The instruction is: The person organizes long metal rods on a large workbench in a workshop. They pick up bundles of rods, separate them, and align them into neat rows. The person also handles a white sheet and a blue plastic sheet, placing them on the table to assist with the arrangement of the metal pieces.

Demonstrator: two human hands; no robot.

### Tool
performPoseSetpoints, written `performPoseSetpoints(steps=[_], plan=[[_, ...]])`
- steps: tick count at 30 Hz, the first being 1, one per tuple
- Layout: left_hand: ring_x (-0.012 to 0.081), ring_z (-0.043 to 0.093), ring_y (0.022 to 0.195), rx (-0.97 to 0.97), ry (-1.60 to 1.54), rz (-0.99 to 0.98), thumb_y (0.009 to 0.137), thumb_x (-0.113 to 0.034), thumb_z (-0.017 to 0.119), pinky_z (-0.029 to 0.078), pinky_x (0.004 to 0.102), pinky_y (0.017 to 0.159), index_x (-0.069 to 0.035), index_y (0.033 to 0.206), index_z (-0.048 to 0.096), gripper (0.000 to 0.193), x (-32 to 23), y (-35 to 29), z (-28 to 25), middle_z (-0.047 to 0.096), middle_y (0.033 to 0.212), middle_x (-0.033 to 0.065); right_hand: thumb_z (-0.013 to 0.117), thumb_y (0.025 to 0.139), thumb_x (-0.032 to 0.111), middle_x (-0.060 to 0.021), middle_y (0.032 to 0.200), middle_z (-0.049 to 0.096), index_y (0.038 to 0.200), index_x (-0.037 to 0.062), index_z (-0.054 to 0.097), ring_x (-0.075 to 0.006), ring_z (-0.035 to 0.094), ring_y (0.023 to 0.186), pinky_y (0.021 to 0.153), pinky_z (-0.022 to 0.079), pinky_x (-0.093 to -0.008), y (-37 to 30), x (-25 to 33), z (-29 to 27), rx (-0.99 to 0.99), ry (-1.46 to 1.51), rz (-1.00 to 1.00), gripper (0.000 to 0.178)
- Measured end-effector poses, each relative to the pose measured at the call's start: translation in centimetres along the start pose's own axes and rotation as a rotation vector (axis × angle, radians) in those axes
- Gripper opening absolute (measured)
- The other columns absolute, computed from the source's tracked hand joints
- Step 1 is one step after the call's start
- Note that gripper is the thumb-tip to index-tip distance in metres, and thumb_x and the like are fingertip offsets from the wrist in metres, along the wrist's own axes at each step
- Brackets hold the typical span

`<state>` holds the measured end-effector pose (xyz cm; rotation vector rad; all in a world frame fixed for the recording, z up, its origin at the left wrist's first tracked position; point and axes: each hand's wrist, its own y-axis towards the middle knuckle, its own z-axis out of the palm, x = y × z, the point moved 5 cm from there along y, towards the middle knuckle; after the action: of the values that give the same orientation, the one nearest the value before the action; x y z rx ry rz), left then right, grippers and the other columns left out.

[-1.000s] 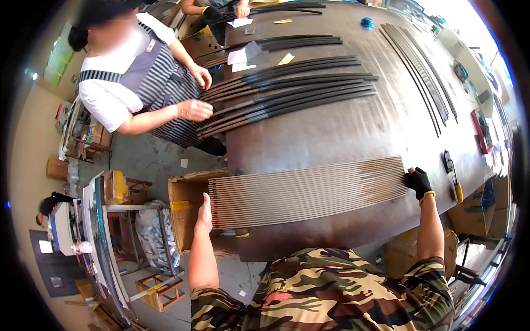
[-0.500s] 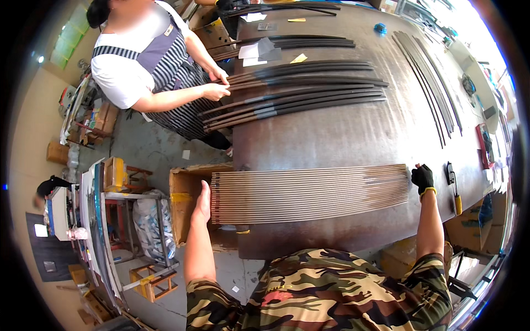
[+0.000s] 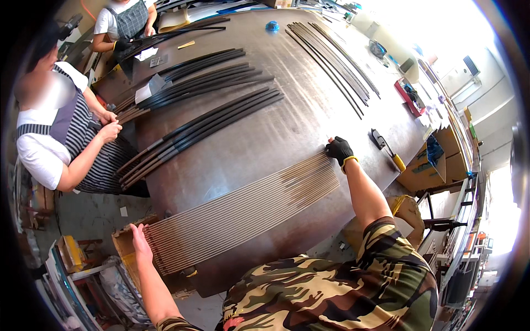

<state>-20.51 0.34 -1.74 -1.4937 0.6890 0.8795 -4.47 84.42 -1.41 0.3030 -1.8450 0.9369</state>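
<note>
A flat row of thin, brownish metal rods [image 3: 237, 212] lies side by side across the near part of the table [image 3: 309, 118]. My left hand [image 3: 141, 243], bare, is held flat with outstretched fingers along the rods' left ends. At their right ends is my right hand [image 3: 338, 150], in a black glove with a yellow cuff and bare fingertips. Its fingers are curled closed beside the far corner of the row; what may be inside them is hidden. Dark-sleeved rods [image 3: 204, 132] lie in a bundle beyond the row.
A co-worker in a striped apron [image 3: 83, 116] holds rods at the left edge; another person [image 3: 124, 27] works farther back. More dark rods [image 3: 331, 63] lie far right. A yellow-handled tool [image 3: 389, 151] is right of my glove. A cardboard box [image 3: 126, 248] stands below the left ends.
The view has turned, so the table and rods now slant up to the right. My right hand has come from just off the rods' right ends to their far corner. My left hand stays at the left ends.
</note>
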Motion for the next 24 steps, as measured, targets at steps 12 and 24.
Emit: performPoseSetpoints(steps=[12, 24], plan=[[0.0225, 0.052, 0.123, 0.015, 0.045, 0.059, 0.098, -0.066, 0.038, 0.036, 0.0369, 0.108, 0.003, 0.138, 0.049, 0.08, -0.2, 0.1, 0.6, 0.056, 0.135, 0.0127, 0.063, 0.095, 0.025, -0.0054, 0.072, 0.06, 0.087, 0.0054, 0.06, -0.0166, 0.057, 0.061, 0.057, 0.046, -0.0313, 1.3, -0.4, -0.2, 0.024, -0.408, -0.179, 0.021], [0.0242, 0.039, 0.139, -0.03, -0.038, -0.005, 0.095, -0.069, 0.039, 0.028, 0.0365, 0.116, 0.006, 0.147, 0.033, 0.092, -0.6, -2.0, 0.3, 0.041, 0.151, 0.0171, 0.063, 0.09, 0.022, -0.0068, 0.065, 0.056, 0.085, 0.0075, 0.061, -0.0216, 0.057, 0.06, 0.054, 0.048, -0.0375, 3.1, -2.9, -3.7, 0.023, -0.257, -0.071, 0.016]])
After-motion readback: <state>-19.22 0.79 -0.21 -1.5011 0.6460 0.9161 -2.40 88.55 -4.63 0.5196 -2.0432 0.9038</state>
